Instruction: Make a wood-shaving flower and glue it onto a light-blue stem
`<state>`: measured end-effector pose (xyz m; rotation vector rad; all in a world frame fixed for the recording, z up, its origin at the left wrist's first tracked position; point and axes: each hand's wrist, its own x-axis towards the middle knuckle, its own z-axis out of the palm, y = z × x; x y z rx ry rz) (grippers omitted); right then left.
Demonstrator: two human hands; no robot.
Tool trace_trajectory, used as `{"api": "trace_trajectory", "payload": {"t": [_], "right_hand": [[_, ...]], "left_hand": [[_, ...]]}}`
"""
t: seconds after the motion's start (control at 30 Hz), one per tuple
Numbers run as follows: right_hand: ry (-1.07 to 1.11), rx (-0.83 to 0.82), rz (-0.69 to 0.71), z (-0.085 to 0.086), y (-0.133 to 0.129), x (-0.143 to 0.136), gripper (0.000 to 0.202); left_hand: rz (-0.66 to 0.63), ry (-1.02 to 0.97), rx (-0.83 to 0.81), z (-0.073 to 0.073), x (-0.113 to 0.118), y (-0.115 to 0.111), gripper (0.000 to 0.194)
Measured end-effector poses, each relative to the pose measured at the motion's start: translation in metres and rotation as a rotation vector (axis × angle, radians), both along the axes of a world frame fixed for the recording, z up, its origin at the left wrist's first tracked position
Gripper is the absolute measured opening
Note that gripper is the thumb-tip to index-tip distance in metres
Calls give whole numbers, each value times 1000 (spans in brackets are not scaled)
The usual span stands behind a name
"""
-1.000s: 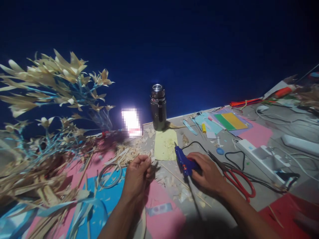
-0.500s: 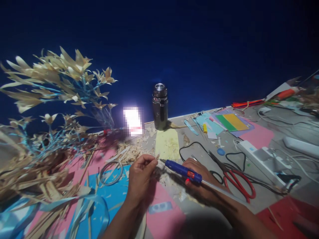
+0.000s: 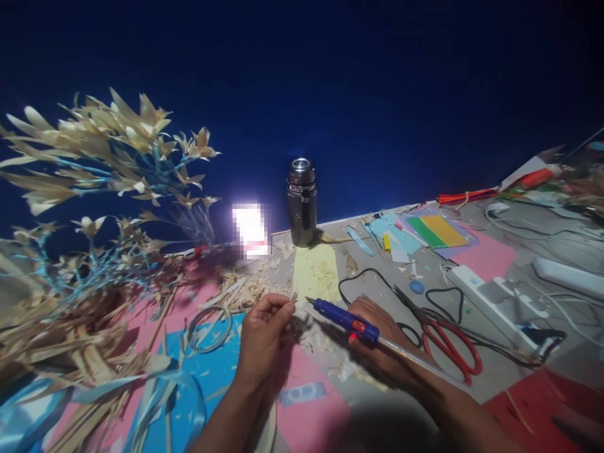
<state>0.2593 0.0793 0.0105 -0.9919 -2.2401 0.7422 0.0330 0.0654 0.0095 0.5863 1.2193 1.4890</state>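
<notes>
My right hand (image 3: 380, 330) is closed around a blue hot glue gun (image 3: 344, 319) with a red switch and a lit red light. From its back end a clear glue stick (image 3: 415, 358) runs out along my forearm. The nozzle points left, a short gap away from my left fingertips. My left hand (image 3: 267, 330) pinches a tiny pale piece of dried husk (image 3: 294, 298), mostly covered by the fingers. Under both hands lie pink sheets and scattered scraps, and a yellow sheet (image 3: 315, 270) lies just beyond them.
A dark flask (image 3: 302, 207) stands at the back beside a bright blurred light (image 3: 251, 229). Husk flowers (image 3: 136, 138) on blue stems fill the left. Rightward lie red-handled scissors (image 3: 448, 346), a power strip (image 3: 493, 308) and cables. A tape roll (image 3: 210, 328) rests on a blue sheet (image 3: 189, 371).
The glue gun's nozzle has pulled back slightly from the piece in my left fingers, leaving a wider gap. The whole view has shifted a little; my left hand keeps its pinch.
</notes>
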Motion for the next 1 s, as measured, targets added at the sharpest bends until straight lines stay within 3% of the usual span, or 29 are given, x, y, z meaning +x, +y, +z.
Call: {"api": "trace_trajectory", "payload": {"t": [0.27,0.47,0.7,0.83,1.0], "right_hand": [[65,115,78,-8,1,-2,49],[-3,174,3,-18,5,2,52],[-398,168,-80,-33,18,6,12],[-537,119,-66,-33,25,6,21],[-448,181,16,-17,20,11,39]], "left_hand": [[-12,-70,-13,-1,1,0,29],[-9,-118,-10,0,1,0,32],[-47,-204,1,5,5,-2,32],[-54,-234,-16,8,8,-6,34],[-56,-315,-61,8,12,-12,33]]}}
